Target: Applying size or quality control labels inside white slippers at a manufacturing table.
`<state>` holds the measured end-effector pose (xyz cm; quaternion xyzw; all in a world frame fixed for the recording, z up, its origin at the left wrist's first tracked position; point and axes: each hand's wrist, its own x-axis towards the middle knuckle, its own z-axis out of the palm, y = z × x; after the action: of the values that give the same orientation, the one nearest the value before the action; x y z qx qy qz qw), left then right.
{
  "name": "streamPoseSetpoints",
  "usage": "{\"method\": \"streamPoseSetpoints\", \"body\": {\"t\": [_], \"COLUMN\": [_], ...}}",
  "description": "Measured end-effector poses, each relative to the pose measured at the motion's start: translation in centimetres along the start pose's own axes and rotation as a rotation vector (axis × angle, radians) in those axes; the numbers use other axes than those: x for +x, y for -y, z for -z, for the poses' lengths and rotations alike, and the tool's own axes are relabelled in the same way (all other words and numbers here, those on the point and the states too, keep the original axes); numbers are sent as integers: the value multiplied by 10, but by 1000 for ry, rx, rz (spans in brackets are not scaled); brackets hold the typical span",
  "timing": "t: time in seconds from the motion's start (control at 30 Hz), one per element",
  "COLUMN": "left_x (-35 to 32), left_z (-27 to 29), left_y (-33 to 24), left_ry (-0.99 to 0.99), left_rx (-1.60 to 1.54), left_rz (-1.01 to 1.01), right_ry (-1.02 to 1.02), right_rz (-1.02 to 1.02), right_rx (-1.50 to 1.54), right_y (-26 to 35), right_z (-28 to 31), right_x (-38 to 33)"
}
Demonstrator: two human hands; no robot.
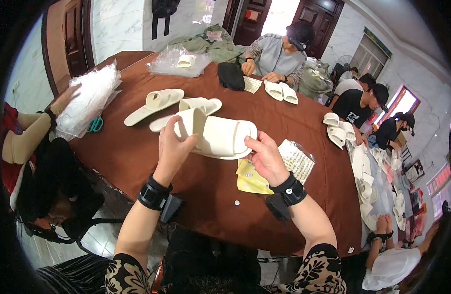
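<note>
A cream slide sandal (216, 135) is held level above the brown-covered table, between my two hands. My left hand (172, 152) has its thumb and fingers closed around the strap end. My right hand (265, 158) pinches the other end, thumb on top; its fingers underneath are hidden. Just beyond lie two more cream slides, one slide (154, 106) at the left and another slide (201, 105) partly covered by the held one. Below my right hand are yellow sheets (250, 180) and a sheet of small stickers (298, 159) in clear plastic.
Teal scissors (94, 125) lie beside a stack of clear plastic bags (85, 105), where another person's arm reaches in from the left. A small white disc (236, 202) rests on the brown cloth (206, 210). Across the table a person (279, 56) works near white slides (281, 92); others sit rightward.
</note>
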<state>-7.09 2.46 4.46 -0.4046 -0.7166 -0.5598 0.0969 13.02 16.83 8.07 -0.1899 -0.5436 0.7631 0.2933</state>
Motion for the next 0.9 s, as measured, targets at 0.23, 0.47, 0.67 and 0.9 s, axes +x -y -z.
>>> {"method": "streamPoseSetpoints", "body": {"t": [0.23,0.47,0.67,0.9], "left_x": [0,18,23,15], "left_z": [18,82,88,53], "left_y": [1,9,-13,-3], "left_ry": [-46,163,384,539], "left_rx": [45,12,91,22], "left_rz": [-50,-70,-280,-320], "right_ry": [-21,-175,-89,198], "right_rz": [9,265,219,211], "right_rx": [167,-104,-304,-479], "right_y": [2,54,66,19], "right_z": [17,75,46,-10], "right_x": [-14,-11,8,65]}}
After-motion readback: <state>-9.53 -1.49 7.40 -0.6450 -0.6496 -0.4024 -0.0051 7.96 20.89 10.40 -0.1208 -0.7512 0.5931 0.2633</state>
